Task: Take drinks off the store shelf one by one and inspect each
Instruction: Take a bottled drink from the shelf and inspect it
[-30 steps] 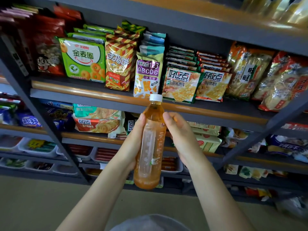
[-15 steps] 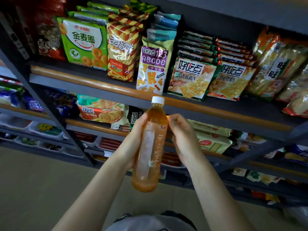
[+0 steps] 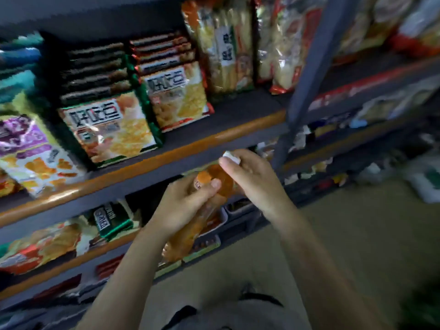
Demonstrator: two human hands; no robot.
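Note:
An amber drink bottle (image 3: 190,232) with a white cap (image 3: 231,156) is held tilted in front of the shelves, its neck pointing up and to the right. My left hand (image 3: 183,206) grips its body, thumb across the upper part. My right hand (image 3: 252,177) has its fingers curled around the cap and neck. The frame is blurred, so the bottle's label cannot be read.
The grey shelf with an orange edge strip (image 3: 147,160) carries snack bags (image 3: 112,129) behind the bottle. A grey upright post (image 3: 307,75) stands to the right, more packets on the shelves (image 3: 371,108) beyond it. Lower shelves hold packets (image 3: 47,241) and trays. Tan floor (image 3: 357,234) lies below right.
The view has swung right and blurred. The bottle went from upright to tilted right, and my right hand slid from its side up to the cap.

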